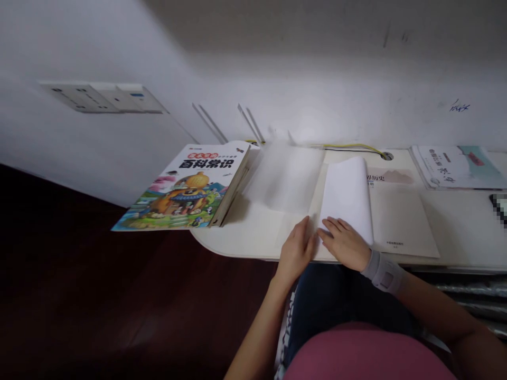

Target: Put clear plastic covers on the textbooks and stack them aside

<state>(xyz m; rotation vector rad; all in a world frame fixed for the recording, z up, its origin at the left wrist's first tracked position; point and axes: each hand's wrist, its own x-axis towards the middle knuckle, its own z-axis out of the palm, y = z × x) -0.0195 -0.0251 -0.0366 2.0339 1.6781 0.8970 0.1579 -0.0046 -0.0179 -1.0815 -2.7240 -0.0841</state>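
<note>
My right hand lies flat, fingers stretched, over the lower part of a folded-over white page. This white page covers the left part of a beige printed page of a book with Chinese text. Close beside it, my left hand rests at the desk's front edge with its fingers extended, by the near corner of a translucent sheet. That sheet spreads left from the white page and looks blurred. Neither hand is wrapped around anything.
A stack of books with a colourful cover sits at the desk's left end, jutting past the edge. More booklets lie at the right. A yellow cable runs along the wall into a round hole. Wall sockets are at upper left.
</note>
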